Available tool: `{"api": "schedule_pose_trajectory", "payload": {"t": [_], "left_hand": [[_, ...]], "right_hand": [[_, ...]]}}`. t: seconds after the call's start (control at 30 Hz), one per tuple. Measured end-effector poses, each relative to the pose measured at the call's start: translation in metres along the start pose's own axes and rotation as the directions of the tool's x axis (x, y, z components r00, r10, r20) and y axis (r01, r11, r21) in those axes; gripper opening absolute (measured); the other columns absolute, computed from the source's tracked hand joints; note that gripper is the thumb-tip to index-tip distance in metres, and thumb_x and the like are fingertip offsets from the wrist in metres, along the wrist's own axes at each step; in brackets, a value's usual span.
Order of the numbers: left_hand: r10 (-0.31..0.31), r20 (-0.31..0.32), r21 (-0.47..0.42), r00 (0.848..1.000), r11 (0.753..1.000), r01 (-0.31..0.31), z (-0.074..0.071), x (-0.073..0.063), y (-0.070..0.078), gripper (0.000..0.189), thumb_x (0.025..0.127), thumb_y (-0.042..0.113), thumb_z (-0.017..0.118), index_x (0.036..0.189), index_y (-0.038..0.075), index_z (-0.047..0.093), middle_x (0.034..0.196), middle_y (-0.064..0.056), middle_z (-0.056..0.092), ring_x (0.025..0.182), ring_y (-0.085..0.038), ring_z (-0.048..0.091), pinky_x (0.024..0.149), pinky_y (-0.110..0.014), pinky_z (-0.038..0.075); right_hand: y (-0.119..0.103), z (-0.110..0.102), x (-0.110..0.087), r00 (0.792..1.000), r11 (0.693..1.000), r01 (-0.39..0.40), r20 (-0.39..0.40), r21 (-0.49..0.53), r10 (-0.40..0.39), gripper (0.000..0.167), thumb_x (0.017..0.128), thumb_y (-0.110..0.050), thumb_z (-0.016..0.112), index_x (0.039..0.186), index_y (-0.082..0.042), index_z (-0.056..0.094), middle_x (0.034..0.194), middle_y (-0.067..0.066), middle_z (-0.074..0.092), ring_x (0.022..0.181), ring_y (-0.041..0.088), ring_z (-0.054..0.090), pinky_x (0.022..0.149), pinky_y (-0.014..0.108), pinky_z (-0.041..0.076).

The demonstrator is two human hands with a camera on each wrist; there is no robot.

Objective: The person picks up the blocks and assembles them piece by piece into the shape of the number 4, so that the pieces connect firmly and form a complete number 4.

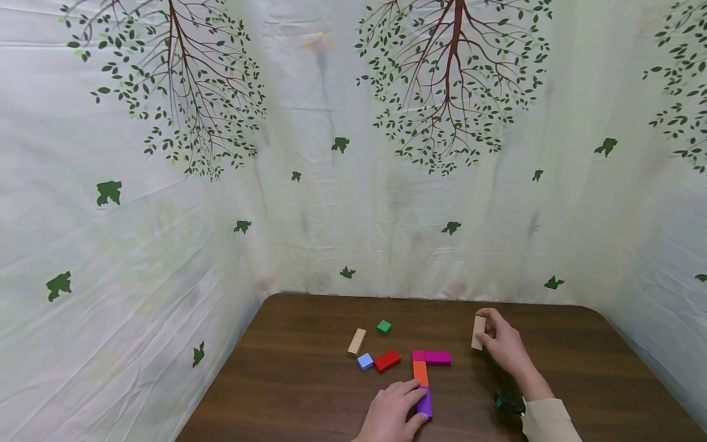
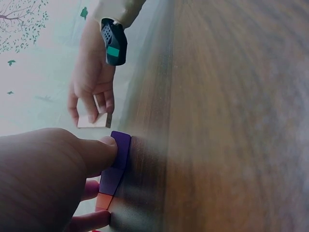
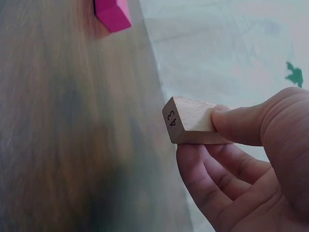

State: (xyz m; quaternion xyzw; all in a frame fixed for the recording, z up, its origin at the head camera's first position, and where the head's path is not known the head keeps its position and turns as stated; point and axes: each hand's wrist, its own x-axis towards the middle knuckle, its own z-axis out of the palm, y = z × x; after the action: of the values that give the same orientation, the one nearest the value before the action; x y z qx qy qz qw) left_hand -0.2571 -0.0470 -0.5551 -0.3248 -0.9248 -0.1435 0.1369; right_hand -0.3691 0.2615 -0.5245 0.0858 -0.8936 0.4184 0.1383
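In the head view my left hand (image 1: 389, 412) grips a purple block (image 1: 424, 406) lying on the table, thumb at its near end and fingers near its far end. Beyond it, in line, lies an orange block (image 1: 420, 373). A pinkish-red piece (image 1: 418, 355) and a magenta block (image 1: 439, 358) meet its far end, the magenta one pointing right. Off to the right, my right hand (image 1: 505, 347) pinches a plain wooden block (image 1: 478, 333) between thumb and fingers. The right wrist view shows this block (image 3: 193, 118) held above the table, with "43" on its end.
Left of the joined blocks lie a red block (image 1: 387, 361), a light blue block (image 1: 365, 361), a green block (image 1: 383, 327) and another plain wooden block (image 1: 356, 342). The brown table (image 1: 287, 393) ends at a white curtain (image 1: 397, 245) with leaf prints.
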Motion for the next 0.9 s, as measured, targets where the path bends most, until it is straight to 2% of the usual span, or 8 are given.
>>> {"api": "schedule_pose_trajectory", "payload": {"t": [0.27, 0.57, 0.7, 0.9], "left_hand": [[0.011, -0.006, -0.015, 1.000, 1.000, -0.012, 0.001, 0.003, 0.001, 0.041, 0.094, 0.039, 0.070, 0.132, 0.025, 0.067, 0.136, 0.004, 0.061, 0.119, -0.015, 0.059, 0.083, -0.038, 0.052], [0.006, -0.033, -0.023, 0.999, 1.000, -0.007, 0.001, 0.001, -0.001, 0.041, 0.092, 0.037, 0.072, 0.130, 0.024, 0.068, 0.135, 0.004, 0.062, 0.119, -0.015, 0.059, 0.081, -0.037, 0.052], [-0.013, 0.000, -0.040, 1.000, 0.999, 0.013, 0.001, 0.003, -0.001, 0.040, 0.093, 0.038, 0.071, 0.131, 0.025, 0.068, 0.136, 0.005, 0.061, 0.120, -0.015, 0.058, 0.083, -0.038, 0.052], [-0.054, 0.094, -0.084, 0.994, 0.995, 0.062, -0.002, 0.007, 0.000, 0.041, 0.094, 0.042, 0.069, 0.133, 0.027, 0.066, 0.138, 0.007, 0.059, 0.122, -0.015, 0.057, 0.086, -0.041, 0.052]], "right_hand": [[-0.019, 0.011, 0.009, 0.999, 0.999, 0.048, -0.026, 0.013, -0.048, 0.042, 0.092, -0.005, 0.072, 0.129, -0.014, 0.055, 0.092, 0.007, 0.067, 0.082, 0.020, 0.064, 0.067, 0.036, 0.050], [-0.043, 0.037, 0.020, 0.998, 0.996, 0.070, 0.004, 0.060, -0.070, 0.044, 0.090, -0.004, 0.074, 0.127, -0.020, 0.058, 0.091, 0.004, 0.065, 0.081, 0.018, 0.064, 0.068, 0.036, 0.052], [-0.050, 0.047, 0.024, 0.997, 0.994, 0.070, 0.034, 0.081, -0.073, 0.045, 0.088, 0.000, 0.075, 0.127, -0.017, 0.058, 0.091, 0.004, 0.066, 0.079, 0.018, 0.064, 0.068, 0.036, 0.053], [-0.057, 0.059, 0.031, 0.996, 0.995, 0.049, 0.067, 0.092, -0.055, 0.045, 0.087, 0.003, 0.075, 0.126, -0.015, 0.059, 0.090, 0.004, 0.065, 0.078, 0.017, 0.061, 0.065, 0.034, 0.052]]}}
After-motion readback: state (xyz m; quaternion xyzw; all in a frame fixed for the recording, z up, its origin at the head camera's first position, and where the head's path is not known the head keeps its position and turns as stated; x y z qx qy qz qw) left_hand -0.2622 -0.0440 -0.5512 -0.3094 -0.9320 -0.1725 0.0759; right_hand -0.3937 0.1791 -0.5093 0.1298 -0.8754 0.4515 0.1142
